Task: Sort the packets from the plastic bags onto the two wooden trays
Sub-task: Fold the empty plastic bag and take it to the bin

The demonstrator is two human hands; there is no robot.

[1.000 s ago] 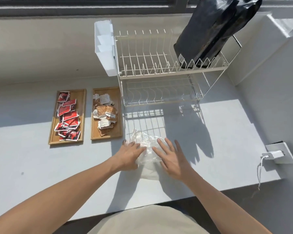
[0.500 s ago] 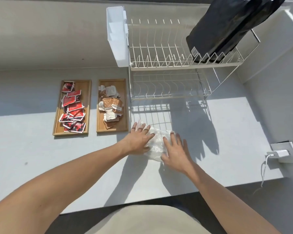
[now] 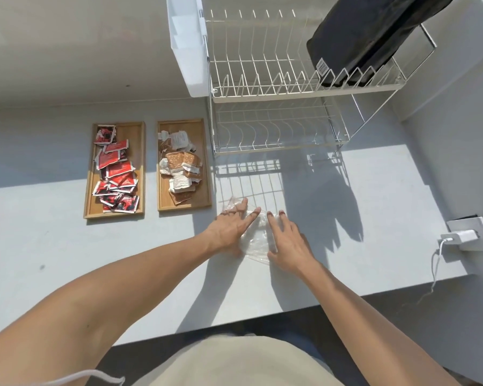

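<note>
A crumpled clear plastic bag (image 3: 255, 238) lies flat on the grey counter in front of me. My left hand (image 3: 229, 228) presses on its left side with fingers spread. My right hand (image 3: 287, 240) lies flat on its right side, fingers apart. Neither hand grips it. To the left stand two wooden trays. The left tray (image 3: 90, 188) carries several red packets (image 3: 116, 171). The right tray (image 3: 207, 174) carries several brown and white packets (image 3: 180, 165). I cannot tell whether anything is inside the bag.
A two-tier wire dish rack (image 3: 279, 87) stands behind the bag, with a white plastic holder (image 3: 187, 48) on its left end and a black bag (image 3: 368, 34) on its top tier. A wall socket with white charger (image 3: 463, 236) sits at the right. The counter edge (image 3: 262, 316) is near me.
Both hands have slid along the plastic bag, flattening it against the counter. The view has tilted down. The trays and their packets have not moved.
</note>
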